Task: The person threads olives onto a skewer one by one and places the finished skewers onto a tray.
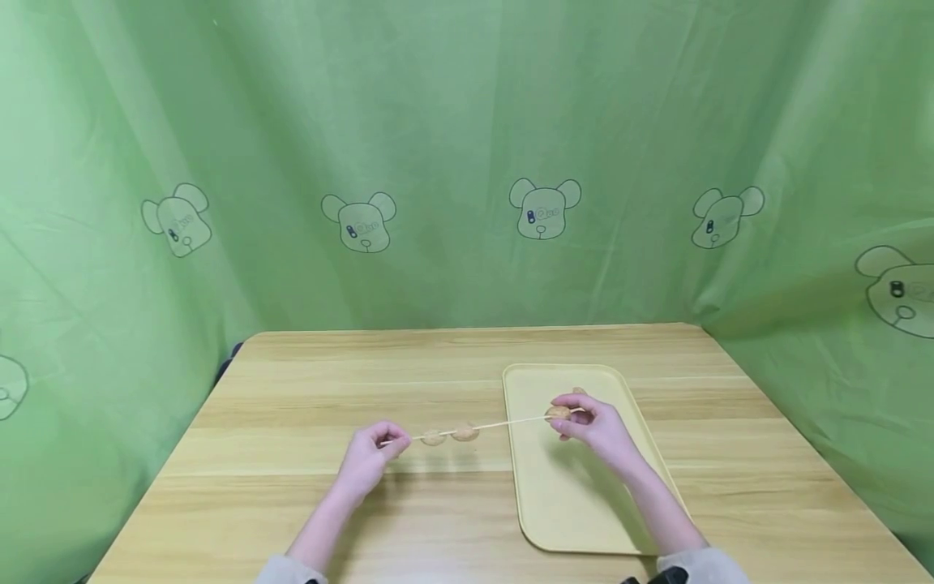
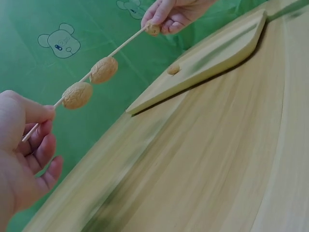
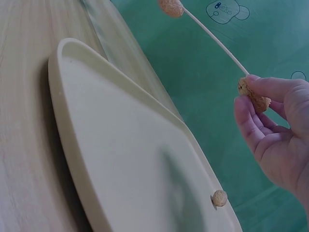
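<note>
left hand [image 1: 370,458] pinching stick [image 1: 507,422] near one end | right hand [image 1: 597,430] pinching third ball [image 1: 558,413] at other end | two balls [image 2: 104,70] threaded | last ball [image 3: 219,198] loose on tray [image 1: 536,503]

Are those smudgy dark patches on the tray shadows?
Yes, probably: in the right wrist view, a soft-edged shadow crosses the tray; in the head view, faint ones lie below the right hand and beside the left hand; in the left wrist view, others darken the tray and table.
</note>
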The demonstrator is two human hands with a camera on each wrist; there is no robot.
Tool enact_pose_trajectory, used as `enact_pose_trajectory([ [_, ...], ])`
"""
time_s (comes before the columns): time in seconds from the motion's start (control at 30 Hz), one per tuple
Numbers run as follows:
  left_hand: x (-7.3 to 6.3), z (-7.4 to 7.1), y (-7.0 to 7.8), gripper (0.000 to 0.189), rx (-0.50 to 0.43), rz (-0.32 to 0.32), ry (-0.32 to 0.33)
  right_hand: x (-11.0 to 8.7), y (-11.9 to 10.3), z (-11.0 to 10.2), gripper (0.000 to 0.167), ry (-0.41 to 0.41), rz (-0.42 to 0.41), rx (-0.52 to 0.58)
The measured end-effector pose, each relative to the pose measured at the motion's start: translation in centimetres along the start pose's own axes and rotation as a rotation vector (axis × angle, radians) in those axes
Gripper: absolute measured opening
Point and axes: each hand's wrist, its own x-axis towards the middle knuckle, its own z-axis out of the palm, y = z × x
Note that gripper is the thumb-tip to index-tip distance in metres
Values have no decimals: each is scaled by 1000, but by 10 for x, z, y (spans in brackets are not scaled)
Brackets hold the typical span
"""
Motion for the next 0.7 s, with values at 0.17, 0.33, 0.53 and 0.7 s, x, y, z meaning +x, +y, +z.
enact_pose_trajectory([
  [0.17, -6, 1, 12, 8, 17, 19, -98, -1, 1, -2, 42, -6, 7, -5],
  [0.33, -13, 1, 30, 11, 30, 34, -142, -2, 2, -2, 43, -11, 3, -10],
  [0.53, -11, 2, 27, 10, 23, 26, -151, -2, 3, -2, 41, -20, -2, 6],
  [0.7, -3, 2, 11, 10, 10, 14, -163, -3, 5, -2, 39, -46, -19, 6],
])
